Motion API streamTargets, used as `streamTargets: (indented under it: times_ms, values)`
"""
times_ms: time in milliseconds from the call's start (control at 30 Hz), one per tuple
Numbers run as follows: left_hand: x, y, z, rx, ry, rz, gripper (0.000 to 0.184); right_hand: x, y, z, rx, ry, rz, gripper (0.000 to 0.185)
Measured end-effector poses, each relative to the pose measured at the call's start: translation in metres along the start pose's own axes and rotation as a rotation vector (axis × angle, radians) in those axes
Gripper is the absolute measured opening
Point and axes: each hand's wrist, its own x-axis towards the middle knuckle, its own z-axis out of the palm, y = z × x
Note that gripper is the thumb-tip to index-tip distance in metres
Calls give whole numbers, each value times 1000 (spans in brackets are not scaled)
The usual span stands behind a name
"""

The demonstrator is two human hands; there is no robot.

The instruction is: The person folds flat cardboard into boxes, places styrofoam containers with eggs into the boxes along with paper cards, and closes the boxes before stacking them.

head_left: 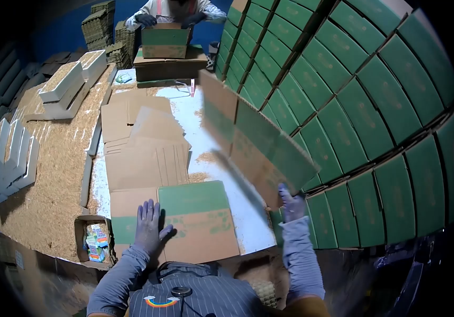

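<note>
A flat green and brown cardboard piece (258,142) is held up, tilted, over the right side of the table. My right hand (292,205), in a purple glove, grips its lower edge. My left hand (152,226), also gloved, lies with its fingers spread on another flat green and brown cardboard (200,224) at the table's near edge. Beyond that one, plain brown cardboard sheets (145,158) lie overlapping.
Stacked green boxes (343,105) form a wall on the right. Wood shavings (52,169) and white trays (63,82) are on the left, near a small box of packets (85,248). Across the table, another person (171,10) handles a box (164,42).
</note>
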Motion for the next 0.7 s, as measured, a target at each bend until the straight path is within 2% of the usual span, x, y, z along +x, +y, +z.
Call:
streamTargets:
  times_ms: [33, 100, 200, 233, 300, 367, 433, 500, 533, 600, 633, 700]
  values:
    - [-6, 3, 5, -5, -60, -44, 80, 11, 49, 11, 107, 58, 38, 24]
    - [-3, 7, 2, -13, -79, -82, 76, 32, 100, 35, -124, 149, -495, 29]
    - [-2, 4, 7, -53, -93, -106, 73, 67, 200, 53, 13, 266, -14, 34]
    - [1, 6, 6, -51, -87, -120, 73, 69, 214, 72, 40, 394, 140, 34]
    - [3, 8, 2, -75, -112, -140, 73, 82, 247, 90, -40, 334, -55, 32]
    - [7, 10, 3, -65, -104, -156, 71, 100, 234, 115, 838, 37, 365, 28]
    - [6, 12, 0, -84, -96, -164, 70, 81, 213, 132, -400, -133, -201, 42]
    - [3, 10, 2, -80, -87, -166, 69, 80, 233, 161, -307, -148, -282, 44]
    - [3, 9, 4, -81, -73, -158, 68, 89, 279, 172, -335, -187, -324, 39]
    - [2, 9, 2, -84, -61, -149, 67, 66, 206, 183, -130, -259, -77, 31]
    - [1, 9, -1, -87, -56, -130, 66, 67, 209, 189, -38, -222, 42, 31]
    - [-4, 5, -1, -118, -16, -98, 67, 67, 162, 165, 224, -161, -6, 21]
